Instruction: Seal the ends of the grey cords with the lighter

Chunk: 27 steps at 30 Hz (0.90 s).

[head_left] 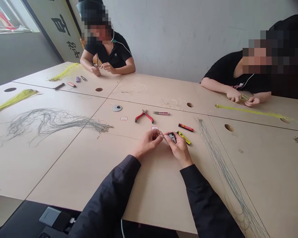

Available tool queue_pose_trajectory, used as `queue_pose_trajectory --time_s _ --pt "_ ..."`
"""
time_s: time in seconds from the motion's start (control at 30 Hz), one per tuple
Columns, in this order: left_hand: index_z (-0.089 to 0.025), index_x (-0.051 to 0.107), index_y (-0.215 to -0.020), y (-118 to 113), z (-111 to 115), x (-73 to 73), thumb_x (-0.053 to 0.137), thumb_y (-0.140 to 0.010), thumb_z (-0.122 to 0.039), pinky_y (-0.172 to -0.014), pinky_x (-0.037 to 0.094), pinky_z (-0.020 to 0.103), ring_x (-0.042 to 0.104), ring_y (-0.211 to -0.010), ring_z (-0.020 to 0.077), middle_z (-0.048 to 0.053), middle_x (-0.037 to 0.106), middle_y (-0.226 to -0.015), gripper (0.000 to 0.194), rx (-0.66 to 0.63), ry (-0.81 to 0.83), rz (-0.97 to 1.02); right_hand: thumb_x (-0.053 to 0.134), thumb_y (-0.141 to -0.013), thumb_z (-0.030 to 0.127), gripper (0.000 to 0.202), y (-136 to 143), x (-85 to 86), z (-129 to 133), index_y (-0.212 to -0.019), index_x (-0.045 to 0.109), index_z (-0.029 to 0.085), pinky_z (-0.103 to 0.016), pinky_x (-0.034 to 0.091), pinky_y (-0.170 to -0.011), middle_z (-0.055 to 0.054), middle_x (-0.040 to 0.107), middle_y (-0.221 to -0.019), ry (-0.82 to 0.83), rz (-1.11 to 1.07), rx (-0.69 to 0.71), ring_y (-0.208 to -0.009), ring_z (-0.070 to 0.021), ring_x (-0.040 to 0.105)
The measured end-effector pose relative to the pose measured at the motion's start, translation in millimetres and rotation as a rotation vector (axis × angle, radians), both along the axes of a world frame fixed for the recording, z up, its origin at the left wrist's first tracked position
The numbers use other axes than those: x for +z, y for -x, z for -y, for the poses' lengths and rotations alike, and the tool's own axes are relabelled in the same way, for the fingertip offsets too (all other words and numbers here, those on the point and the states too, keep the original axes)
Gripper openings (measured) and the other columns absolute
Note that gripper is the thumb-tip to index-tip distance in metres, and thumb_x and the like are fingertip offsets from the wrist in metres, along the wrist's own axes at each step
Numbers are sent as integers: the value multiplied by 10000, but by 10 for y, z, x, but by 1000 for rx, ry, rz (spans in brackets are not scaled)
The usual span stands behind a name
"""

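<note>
My left hand (150, 141) is closed in a pinch on the end of a thin cord (126, 136), which trails left over the table. Close beside it, my right hand (180, 147) holds a dark lighter (172, 137) against the palm, its thumb and finger meeting my left fingertips at the cord's end. A yellow lighter (184, 138) and a red lighter (186, 127) lie just beyond my right hand. Red-handled pliers (144, 117) and small snips (161, 113) lie farther forward.
Grey cord bundles lie at left (64, 120) and right (223, 165) on the table (101, 178). A round metal disc (117, 108) is beyond the hands. Two people (116, 53) (228, 71) sit across, hands over the table, near yellow cord bundles (250, 111).
</note>
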State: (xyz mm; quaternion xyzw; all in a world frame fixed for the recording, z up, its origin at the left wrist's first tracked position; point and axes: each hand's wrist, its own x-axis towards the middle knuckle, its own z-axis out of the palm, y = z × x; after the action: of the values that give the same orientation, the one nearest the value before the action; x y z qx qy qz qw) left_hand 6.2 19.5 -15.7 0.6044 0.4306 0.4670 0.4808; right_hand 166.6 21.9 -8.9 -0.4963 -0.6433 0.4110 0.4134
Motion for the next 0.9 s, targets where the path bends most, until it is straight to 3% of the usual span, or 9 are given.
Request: queue_pose_trajectory --time_s 0.2,0.7,0.9 --pt "-160 513 -763 -19 -7 -44 530 -875 -436 -503 261 215 331 -532 77 -49 415 -599 298 47 4 -12 572 -864 520 359 2 -36 -1 -951 641 179 -256 314 -454 29 487 -586 -1 3 9 -505 -131 402" --pt "-136 588 -812 12 15 18 550 -872 -463 -501 300 212 413 -535 79 -23 487 -621 335 -48 85 7 577 -862 530 347 3 -52 -10 -921 629 192 -255 354 -477 30 488 -592 -8 -20 -13 -515 -131 420" --pt "-150 558 -797 -17 -6 -6 564 -866 -479 -478 274 211 376 -500 70 -47 447 -577 336 18 92 58 585 -851 492 308 26 -33 -7 -868 613 186 -253 387 -523 28 498 -617 -18 -27 -74 -542 -129 430"
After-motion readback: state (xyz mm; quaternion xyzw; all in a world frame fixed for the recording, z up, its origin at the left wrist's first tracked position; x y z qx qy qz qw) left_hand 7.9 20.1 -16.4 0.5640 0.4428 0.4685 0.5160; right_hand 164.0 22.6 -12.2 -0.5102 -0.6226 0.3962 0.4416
